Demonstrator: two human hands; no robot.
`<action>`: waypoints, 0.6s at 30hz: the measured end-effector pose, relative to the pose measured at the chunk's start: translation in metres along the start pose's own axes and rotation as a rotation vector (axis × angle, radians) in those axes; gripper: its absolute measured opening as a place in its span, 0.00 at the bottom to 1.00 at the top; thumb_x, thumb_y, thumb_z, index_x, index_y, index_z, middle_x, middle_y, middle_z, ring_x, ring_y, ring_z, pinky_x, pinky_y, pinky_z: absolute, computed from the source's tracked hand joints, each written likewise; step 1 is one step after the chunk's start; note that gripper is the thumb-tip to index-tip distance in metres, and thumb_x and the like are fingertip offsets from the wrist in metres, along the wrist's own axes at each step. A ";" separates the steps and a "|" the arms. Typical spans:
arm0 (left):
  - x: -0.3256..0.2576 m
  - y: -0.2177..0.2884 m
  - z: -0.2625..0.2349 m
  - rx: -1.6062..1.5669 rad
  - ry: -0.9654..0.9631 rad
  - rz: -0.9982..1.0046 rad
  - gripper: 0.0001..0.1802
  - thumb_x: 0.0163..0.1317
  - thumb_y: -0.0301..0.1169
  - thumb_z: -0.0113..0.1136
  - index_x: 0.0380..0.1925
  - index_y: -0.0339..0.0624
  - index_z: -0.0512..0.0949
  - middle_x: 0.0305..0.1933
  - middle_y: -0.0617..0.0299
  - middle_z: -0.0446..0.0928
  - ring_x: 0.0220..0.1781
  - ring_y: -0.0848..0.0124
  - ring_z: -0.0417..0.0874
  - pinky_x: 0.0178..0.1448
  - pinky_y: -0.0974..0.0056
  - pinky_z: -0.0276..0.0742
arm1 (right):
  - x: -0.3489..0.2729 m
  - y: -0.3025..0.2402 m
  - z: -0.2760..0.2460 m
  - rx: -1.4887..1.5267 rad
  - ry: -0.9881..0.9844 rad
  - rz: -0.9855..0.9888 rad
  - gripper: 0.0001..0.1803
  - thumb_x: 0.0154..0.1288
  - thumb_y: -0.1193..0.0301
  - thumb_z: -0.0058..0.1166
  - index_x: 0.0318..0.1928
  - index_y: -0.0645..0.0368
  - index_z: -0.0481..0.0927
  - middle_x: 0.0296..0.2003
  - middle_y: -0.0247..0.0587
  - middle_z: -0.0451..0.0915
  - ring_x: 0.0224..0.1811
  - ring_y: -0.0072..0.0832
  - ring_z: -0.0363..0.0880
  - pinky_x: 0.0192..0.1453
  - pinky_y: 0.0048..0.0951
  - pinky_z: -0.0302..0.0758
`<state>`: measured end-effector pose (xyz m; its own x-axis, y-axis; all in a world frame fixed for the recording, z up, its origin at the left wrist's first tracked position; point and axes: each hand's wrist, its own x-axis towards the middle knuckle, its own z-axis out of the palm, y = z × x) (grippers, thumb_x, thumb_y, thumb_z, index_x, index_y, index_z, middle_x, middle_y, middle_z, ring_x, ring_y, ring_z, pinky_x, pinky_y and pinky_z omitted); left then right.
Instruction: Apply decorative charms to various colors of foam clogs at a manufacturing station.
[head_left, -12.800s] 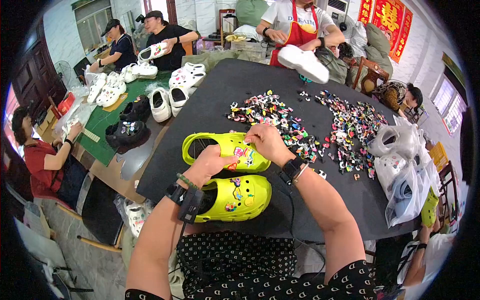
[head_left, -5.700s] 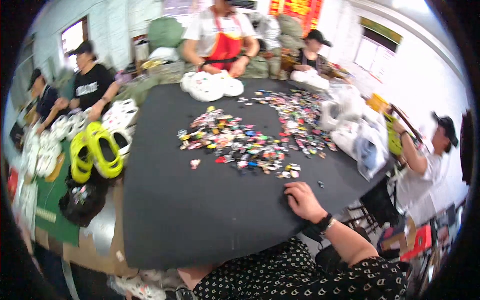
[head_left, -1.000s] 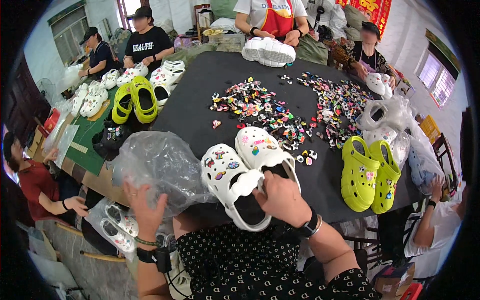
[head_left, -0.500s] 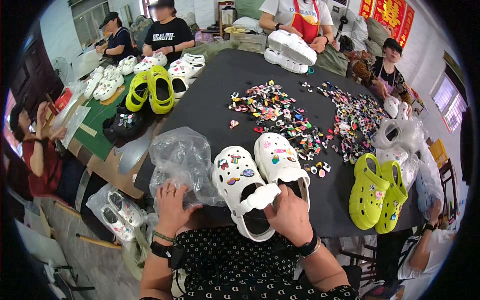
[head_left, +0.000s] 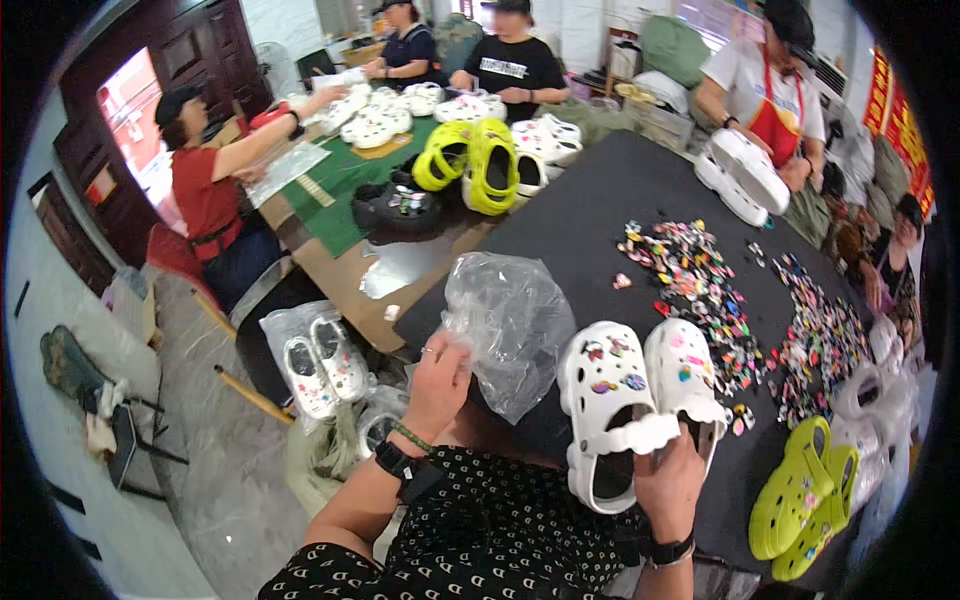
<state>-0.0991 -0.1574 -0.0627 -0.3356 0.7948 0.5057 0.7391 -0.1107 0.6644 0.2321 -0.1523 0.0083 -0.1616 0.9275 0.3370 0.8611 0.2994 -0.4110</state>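
Note:
A pair of white foam clogs (head_left: 607,377) with colourful charms on their toes stands upright on the black table in front of me. My right hand (head_left: 672,482) grips them at the heel end, its fingers partly hidden inside the right clog. To their left, a clear plastic bag (head_left: 515,330) lies crumpled over the table. My left hand (head_left: 440,378) pinches the near-left edge of this bag between thumb and fingers.
Loose charms (head_left: 690,290) lie in two heaps to the right. Lime-green clogs (head_left: 800,495) stand at the right edge. Bagged white clogs (head_left: 325,370) sit at lower left. Co-workers are around the tables; one in a red apron (head_left: 775,110) holds white clogs (head_left: 742,178).
The view has swung left. My left hand, which rested on the bag, now pinches its edge and lifts it. My right hand keeps its grip. A co-worker at left stretches an arm over the green mat.

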 end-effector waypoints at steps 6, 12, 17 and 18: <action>0.029 -0.015 -0.051 0.436 0.180 0.132 0.14 0.44 0.24 0.65 0.35 0.45 0.85 0.59 0.46 0.70 0.63 0.44 0.65 0.62 0.45 0.63 | 0.001 0.004 0.004 0.033 -0.021 -0.004 0.20 0.52 0.71 0.63 0.43 0.66 0.71 0.34 0.57 0.78 0.35 0.56 0.79 0.38 0.49 0.76; 0.081 -0.060 -0.077 0.147 0.197 0.052 0.06 0.54 0.27 0.64 0.29 0.36 0.84 0.18 0.54 0.73 0.19 0.60 0.75 0.26 0.58 0.70 | 0.003 0.001 0.003 0.027 -0.043 0.027 0.19 0.52 0.71 0.63 0.42 0.66 0.72 0.32 0.58 0.77 0.34 0.57 0.78 0.36 0.50 0.73; 0.182 -0.060 -0.111 0.021 0.174 -0.378 0.09 0.59 0.31 0.63 0.32 0.35 0.84 0.21 0.65 0.78 0.22 0.76 0.74 0.27 0.66 0.71 | 0.002 0.003 0.001 0.032 -0.014 -0.005 0.19 0.52 0.70 0.64 0.41 0.66 0.71 0.32 0.58 0.77 0.34 0.58 0.77 0.36 0.51 0.73; 0.205 -0.078 -0.123 -0.101 0.212 -0.394 0.12 0.60 0.33 0.63 0.36 0.34 0.83 0.24 0.65 0.79 0.24 0.76 0.75 0.30 0.68 0.71 | 0.002 0.001 0.000 0.041 -0.011 -0.011 0.19 0.52 0.71 0.65 0.41 0.66 0.72 0.32 0.58 0.77 0.34 0.58 0.77 0.36 0.51 0.73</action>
<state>-0.2974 -0.0589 0.0567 -0.6996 0.6496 0.2976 0.4735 0.1096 0.8739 0.2326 -0.1506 0.0087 -0.1763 0.9265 0.3324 0.8387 0.3182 -0.4420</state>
